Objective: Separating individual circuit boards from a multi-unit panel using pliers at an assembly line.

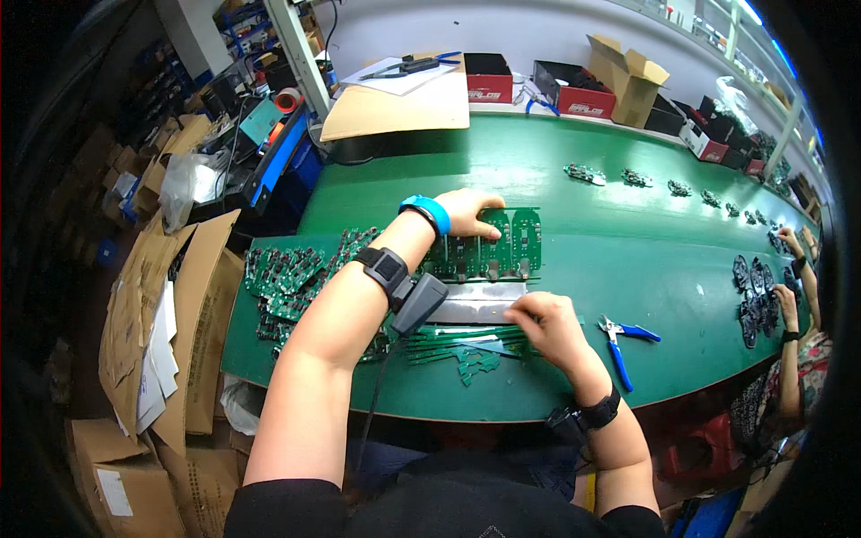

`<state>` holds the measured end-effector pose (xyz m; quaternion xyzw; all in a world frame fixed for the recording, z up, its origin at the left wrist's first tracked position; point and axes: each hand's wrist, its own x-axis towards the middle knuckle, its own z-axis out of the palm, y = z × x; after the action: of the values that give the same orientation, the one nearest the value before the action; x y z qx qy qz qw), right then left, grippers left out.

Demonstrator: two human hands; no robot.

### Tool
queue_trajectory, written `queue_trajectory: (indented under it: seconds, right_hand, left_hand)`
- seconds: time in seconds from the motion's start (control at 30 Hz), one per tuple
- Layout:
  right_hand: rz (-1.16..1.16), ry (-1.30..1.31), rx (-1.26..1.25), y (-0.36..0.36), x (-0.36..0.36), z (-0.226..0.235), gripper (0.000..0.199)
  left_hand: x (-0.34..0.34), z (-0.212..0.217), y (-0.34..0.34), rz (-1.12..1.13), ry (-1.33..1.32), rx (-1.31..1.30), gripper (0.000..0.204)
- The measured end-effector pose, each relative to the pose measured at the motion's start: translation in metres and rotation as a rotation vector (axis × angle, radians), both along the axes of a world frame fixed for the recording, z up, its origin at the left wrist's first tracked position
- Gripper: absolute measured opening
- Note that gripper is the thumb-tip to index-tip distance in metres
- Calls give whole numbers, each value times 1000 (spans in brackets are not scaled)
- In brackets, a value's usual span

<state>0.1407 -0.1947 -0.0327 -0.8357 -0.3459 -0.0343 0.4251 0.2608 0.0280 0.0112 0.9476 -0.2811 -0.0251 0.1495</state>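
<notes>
Much bench (619,255) lies open; left hand (469,215) grasps board panel (527,242) by edge, right hand's (547,323) grip unclear.

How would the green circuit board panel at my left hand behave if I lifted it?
The panel is probably stiff, as its long edges look straight. It looks thin, so it's likely light. The small parts mounted along its near edge might catch or break.

The left hand (468,215) touches a green circuit-board panel (527,240). Blue-handled cutters (619,363) lie just right of the right hand (552,330).
</notes>
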Motion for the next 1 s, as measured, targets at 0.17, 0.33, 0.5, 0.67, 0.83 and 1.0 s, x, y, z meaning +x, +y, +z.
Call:
queue_trajectory:
  seconds: [0.17,0.33,0.5,0.67,0.83,1.0]
  right_hand:
    - [-530,-25,233,-12,19,-5,12]
    - [-347,280,353,-21,25,-9,9]
    - [-146,330,433,-27,15,0,3]
    - [-118,53,324,-32,-4,11,6]
    - [-281,-353,-163,-43,-13,24,40]
    - [-25,-969,-322,-1,0,43,41]
  left_hand:
    - [-5,3,11,-106,101,-227,60]
    - [-24,21,3,-82,206,-309,47]
    - [-23,9,11,-51,482,-481,35]
    - [-18,-8,14,57,488,-509,35]
    - [-18,-1,26,92,536,-522,34]
    - [-40,5,6,-40,743,-665,34]
